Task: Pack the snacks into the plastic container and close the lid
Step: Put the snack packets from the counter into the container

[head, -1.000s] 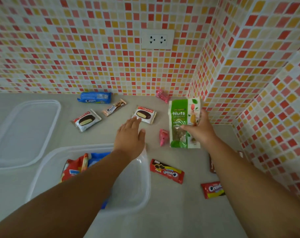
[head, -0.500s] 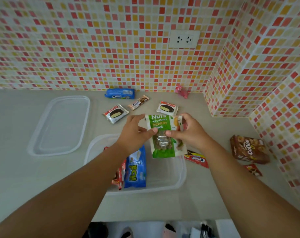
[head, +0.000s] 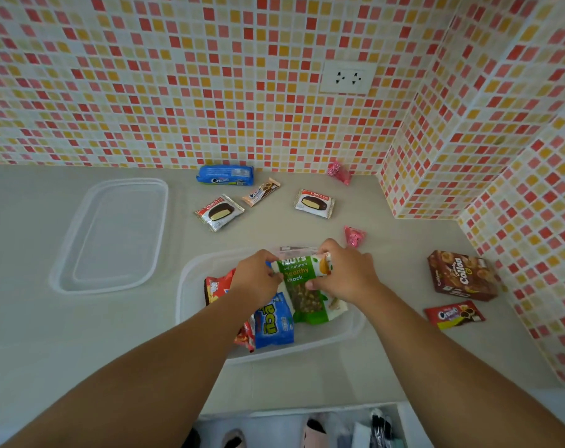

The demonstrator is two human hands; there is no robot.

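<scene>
Over the plastic container (head: 190, 286), both hands, left (head: 257, 279) and right (head: 344, 274), grip the nuts pouch (head: 302, 286)

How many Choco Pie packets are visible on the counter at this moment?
2. One Choco Pie packet lies left of centre, just below the blue Creamo pack. The other lies further right, near the wall corner. Packets in the container may hide more.
</scene>
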